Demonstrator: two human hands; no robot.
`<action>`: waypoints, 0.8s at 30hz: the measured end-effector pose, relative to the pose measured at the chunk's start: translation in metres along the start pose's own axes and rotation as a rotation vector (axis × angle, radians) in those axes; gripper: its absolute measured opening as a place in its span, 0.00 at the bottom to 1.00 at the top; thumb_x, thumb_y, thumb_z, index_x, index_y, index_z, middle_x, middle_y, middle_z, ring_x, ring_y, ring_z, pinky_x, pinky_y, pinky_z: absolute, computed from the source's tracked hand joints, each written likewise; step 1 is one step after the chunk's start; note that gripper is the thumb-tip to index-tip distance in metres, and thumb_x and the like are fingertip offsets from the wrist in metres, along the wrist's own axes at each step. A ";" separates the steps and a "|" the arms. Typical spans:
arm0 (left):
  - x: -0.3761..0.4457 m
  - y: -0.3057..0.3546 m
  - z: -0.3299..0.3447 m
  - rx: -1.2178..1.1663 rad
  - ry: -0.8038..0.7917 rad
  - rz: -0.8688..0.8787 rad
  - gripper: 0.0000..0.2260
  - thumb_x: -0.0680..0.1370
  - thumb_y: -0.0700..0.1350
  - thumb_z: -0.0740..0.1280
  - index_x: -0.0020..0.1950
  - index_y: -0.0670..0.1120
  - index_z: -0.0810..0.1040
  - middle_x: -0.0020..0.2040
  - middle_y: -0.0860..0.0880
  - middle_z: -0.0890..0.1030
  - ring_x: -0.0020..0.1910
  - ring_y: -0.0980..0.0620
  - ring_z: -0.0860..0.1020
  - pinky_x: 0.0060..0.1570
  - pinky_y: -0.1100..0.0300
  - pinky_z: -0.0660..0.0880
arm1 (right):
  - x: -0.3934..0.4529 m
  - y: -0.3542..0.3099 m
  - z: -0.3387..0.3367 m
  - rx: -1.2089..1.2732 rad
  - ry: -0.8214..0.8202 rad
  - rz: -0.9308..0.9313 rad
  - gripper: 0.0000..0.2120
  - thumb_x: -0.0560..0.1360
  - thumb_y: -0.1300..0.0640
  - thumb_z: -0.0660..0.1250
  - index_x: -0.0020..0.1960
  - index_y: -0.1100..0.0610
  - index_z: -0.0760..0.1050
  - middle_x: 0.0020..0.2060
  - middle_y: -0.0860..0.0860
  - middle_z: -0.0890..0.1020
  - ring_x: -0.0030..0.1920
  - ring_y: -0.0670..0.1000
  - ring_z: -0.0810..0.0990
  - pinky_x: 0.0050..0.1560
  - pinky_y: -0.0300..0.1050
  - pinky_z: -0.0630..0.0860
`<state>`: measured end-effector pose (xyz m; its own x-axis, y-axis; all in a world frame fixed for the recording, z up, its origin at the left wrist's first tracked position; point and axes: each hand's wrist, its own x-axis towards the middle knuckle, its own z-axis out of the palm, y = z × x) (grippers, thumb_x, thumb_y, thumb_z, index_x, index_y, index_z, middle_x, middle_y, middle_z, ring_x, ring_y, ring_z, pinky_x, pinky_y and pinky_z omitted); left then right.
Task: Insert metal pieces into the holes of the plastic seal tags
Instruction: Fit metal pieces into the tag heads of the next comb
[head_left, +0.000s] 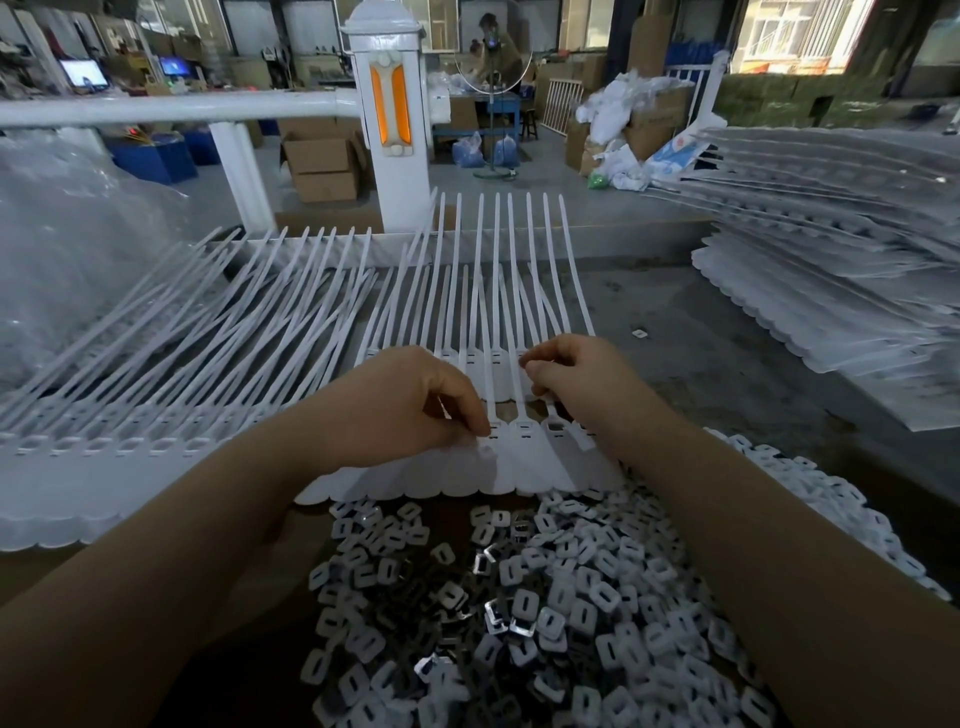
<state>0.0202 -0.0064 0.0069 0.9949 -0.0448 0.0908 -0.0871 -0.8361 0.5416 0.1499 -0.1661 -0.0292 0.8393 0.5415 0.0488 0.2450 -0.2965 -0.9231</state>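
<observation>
Both hands work over a strip of white plastic seal tags (519, 462) on the bench (727, 364).

The left hand (410, 400) has its fingers curled down, fingertips pressing on the head of a tag at the near row of holes; whether its grip pinches a piece there cannot be told. The right hand (576, 379) is curled with thumb and forefinger pressed together just above a tag strap, grip closed on something too small to make out. The tags' long straps fan away toward a white rail (171, 106). Near the person, a heap of metal pieces (519, 613) mixed with small white plastic frames fills a brown tray. More tag strips (130, 395) lie to the left, and a stack of tag sheets (841, 270) sits at the right.
</observation>
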 end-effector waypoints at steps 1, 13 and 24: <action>0.000 0.000 0.000 -0.019 0.007 -0.046 0.10 0.73 0.39 0.74 0.45 0.55 0.85 0.41 0.61 0.84 0.41 0.63 0.82 0.46 0.70 0.77 | 0.000 0.000 0.000 0.000 0.000 0.001 0.07 0.79 0.61 0.64 0.47 0.51 0.78 0.36 0.50 0.81 0.24 0.36 0.76 0.25 0.28 0.69; 0.005 0.018 0.018 0.078 0.025 -0.189 0.06 0.69 0.49 0.78 0.39 0.58 0.83 0.35 0.64 0.80 0.41 0.72 0.77 0.37 0.80 0.72 | 0.000 0.000 -0.001 -0.008 0.005 0.000 0.06 0.79 0.60 0.64 0.47 0.51 0.78 0.37 0.50 0.81 0.25 0.36 0.76 0.25 0.29 0.69; 0.036 0.026 0.031 -0.278 0.068 -0.263 0.04 0.76 0.43 0.72 0.43 0.51 0.84 0.35 0.53 0.84 0.34 0.59 0.82 0.35 0.68 0.78 | 0.003 0.000 -0.002 -0.034 0.014 0.010 0.07 0.79 0.58 0.64 0.53 0.53 0.79 0.41 0.51 0.82 0.37 0.48 0.79 0.31 0.39 0.73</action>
<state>0.0557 -0.0467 -0.0020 0.9801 0.1958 -0.0316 0.1510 -0.6337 0.7587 0.1534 -0.1666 -0.0283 0.8485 0.5272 0.0455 0.2528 -0.3283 -0.9101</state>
